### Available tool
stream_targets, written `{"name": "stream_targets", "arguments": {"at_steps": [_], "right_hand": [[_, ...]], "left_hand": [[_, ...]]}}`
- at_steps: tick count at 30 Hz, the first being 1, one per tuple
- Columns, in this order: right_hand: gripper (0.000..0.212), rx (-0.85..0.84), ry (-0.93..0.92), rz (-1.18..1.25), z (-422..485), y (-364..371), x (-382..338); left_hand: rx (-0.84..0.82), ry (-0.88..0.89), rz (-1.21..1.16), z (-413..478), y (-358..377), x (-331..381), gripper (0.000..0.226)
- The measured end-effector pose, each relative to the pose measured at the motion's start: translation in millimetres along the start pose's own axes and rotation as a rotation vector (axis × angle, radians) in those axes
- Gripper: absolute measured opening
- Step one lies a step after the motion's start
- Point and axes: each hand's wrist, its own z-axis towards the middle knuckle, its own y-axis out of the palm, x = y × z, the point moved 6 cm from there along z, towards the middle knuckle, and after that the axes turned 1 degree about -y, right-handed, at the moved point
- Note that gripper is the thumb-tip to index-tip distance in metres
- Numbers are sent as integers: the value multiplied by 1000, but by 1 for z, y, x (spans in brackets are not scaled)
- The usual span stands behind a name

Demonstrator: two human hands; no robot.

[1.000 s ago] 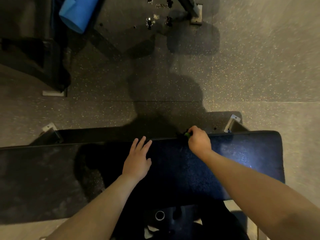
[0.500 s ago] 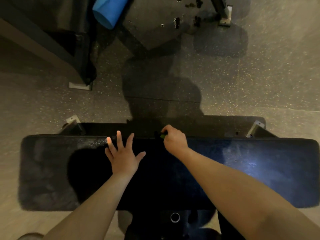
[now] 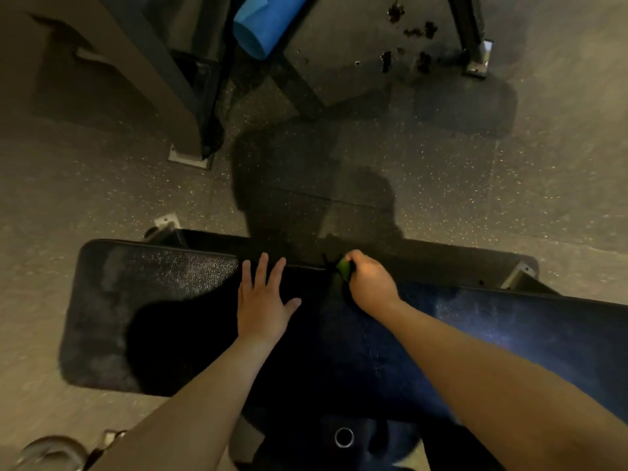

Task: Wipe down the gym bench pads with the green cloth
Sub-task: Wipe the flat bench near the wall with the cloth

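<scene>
The right hand fingers are curled round a bunched, soft green cloth at the far edge of the black padded gym bench pad; the left hand fingers are spread flat on it. The cloth is judged light and limp, best gripped bunched; the pad looks firm and slick.

I see a long black padded vinyl bench pad on speckled grey rubber floor; rolled blue mat lies far left.

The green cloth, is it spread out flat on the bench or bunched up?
Bunched up: the right hand grips the green cloth at the bench pad's far edge; only a small bit shows.
</scene>
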Motion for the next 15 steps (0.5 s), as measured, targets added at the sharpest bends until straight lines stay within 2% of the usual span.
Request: {"name": "stream_targets", "arguments": {"at_steps": [7,12,15], "right_hand": [[39,31,178,-8,2,-7,16],[42,38,191,-25,17,13,-26],[41,23,150,31,19,28,-62]], "left_hand": [[38,12,-85,0,1,3,85],[22,15,-89,-3,-4,-6,85],[67,44,-107,-1,-16,-23,81]]}}
